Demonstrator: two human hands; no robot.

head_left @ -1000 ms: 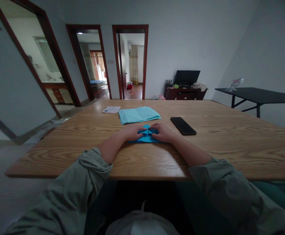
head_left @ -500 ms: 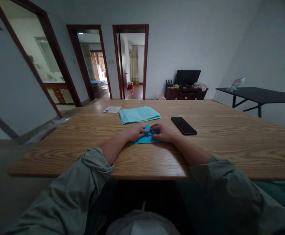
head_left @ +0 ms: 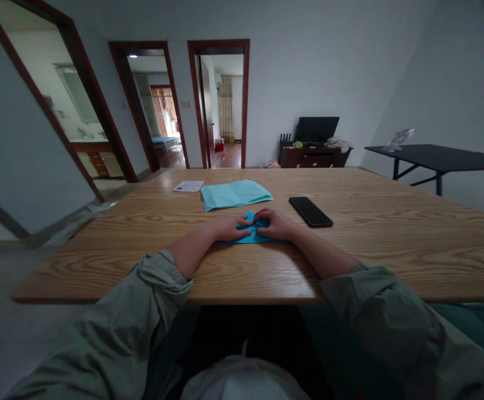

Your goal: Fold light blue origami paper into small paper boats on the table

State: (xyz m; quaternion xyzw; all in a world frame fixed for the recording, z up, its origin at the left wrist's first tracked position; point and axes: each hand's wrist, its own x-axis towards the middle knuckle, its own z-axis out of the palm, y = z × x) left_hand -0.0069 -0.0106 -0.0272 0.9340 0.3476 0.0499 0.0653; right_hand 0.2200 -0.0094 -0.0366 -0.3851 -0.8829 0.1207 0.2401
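A piece of bright blue folded paper lay flat on the wooden table, a little in from the near edge and about midway between the two arms, its straight near edge towards the person. Raised flaps stood at its far middle, partly hidden by the fingers.

The left hand rested on the paper's left part, its fingers close together and reaching right across the flaps, the thumb on the near side. The right hand covered the right part, its index finger bent over the far side and its thumb lying nearer. The fingertips of both hands almost met over the middle; whether they pinched a fold or merely pressed on it could not be made out.

Just beyond the hands lay a paler blue folded sheet, with a small printed card near its far left corner. To the right, a dark phone lay at a slant, apart from the right hand.

Well past the table, against the far wall, a black screen stood on a dark cabinet; a black table was at the far right.
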